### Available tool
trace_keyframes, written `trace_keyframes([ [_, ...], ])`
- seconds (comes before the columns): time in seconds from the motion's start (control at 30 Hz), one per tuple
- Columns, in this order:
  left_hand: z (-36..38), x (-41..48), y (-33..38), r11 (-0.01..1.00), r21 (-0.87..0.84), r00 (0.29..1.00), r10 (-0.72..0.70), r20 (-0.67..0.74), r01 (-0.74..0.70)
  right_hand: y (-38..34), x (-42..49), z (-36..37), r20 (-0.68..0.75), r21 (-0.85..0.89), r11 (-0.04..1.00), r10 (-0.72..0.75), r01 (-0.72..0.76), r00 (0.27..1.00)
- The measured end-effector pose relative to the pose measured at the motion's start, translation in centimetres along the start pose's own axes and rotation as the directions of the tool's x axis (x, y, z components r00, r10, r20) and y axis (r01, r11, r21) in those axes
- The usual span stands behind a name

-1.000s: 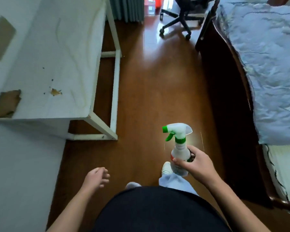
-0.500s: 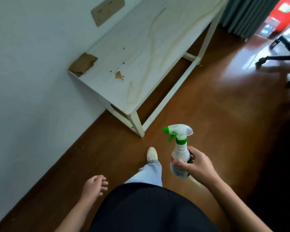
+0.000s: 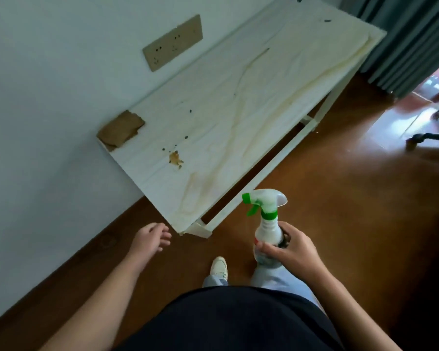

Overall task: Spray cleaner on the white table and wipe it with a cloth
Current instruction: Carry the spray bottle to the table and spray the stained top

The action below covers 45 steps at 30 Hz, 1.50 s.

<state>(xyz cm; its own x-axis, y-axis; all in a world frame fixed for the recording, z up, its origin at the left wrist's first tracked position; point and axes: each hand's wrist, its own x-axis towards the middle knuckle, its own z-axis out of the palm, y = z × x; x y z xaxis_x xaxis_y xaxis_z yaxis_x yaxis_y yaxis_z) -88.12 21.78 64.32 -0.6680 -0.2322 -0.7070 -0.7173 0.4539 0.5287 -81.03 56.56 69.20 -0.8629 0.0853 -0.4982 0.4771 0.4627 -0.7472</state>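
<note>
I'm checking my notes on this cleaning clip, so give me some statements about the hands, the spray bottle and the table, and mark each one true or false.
1. The right hand grips the spray bottle. True.
2. The left hand holds a cloth. False: it is empty, fingers loosely curled.
3. The white table is spotless. False: a brown blotch, dark specks and yellowish streaks mark it.
4. The bottle's nozzle points toward the table side. True.
5. The bottle stands on the table. False: it is held above the wooden floor.
</note>
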Motion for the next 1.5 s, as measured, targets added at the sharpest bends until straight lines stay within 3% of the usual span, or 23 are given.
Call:
trace_keyframes([
  [0.13,1.0,0.8,3.1,0.997,-0.077,0.995,-0.037,-0.089,0.031,-1.4,7.5,-3.2,0.146,-0.041,0.995,-0.078,0.085,0.986],
  [0.27,3.6,-0.7,3.5,0.947,-0.264,0.953,-0.236,-0.187,0.183,-3.8,14.5,-5.6,0.301,-0.101,0.979,-0.140,0.177,0.943],
  [0.37,5.5,-2.3,3.5,0.864,-0.415,0.903,-0.388,-0.184,0.287,-6.3,18.6,-6.8,0.418,-0.182,0.944,-0.178,0.274,0.891],
  [0.57,7.7,-5.0,3.0,0.738,-0.571,0.836,-0.527,-0.153,0.361,-11.8,23.5,-5.8,0.555,-0.227,0.855,-0.279,0.466,0.784],
  [0.87,5.9,-2.8,0.6,0.672,-0.665,0.792,-0.579,-0.195,0.327,-19.2,28.2,-0.6,0.534,-0.236,0.804,-0.362,0.546,0.764],
  [1.0,3.6,-0.2,0.8,0.658,-0.695,0.802,-0.563,-0.199,0.289,-21.3,31.0,1.1,0.478,-0.272,0.812,-0.353,0.517,0.805],
  [1.17,1.2,2.9,1.7,0.717,-0.642,0.820,-0.521,-0.235,0.271,-22.0,34.7,2.4,0.407,-0.435,0.774,-0.288,0.461,0.867],
  [1.3,0.0,4.3,2.3,0.750,-0.603,0.842,-0.488,-0.230,0.270,-22.5,36.1,2.9,0.410,-0.313,0.868,-0.243,0.386,0.879],
  [1.5,0.3,5.2,3.6,0.739,-0.619,0.840,-0.492,-0.229,0.265,-25.7,37.1,3.6,0.454,-0.228,0.903,-0.234,0.366,0.860],
])
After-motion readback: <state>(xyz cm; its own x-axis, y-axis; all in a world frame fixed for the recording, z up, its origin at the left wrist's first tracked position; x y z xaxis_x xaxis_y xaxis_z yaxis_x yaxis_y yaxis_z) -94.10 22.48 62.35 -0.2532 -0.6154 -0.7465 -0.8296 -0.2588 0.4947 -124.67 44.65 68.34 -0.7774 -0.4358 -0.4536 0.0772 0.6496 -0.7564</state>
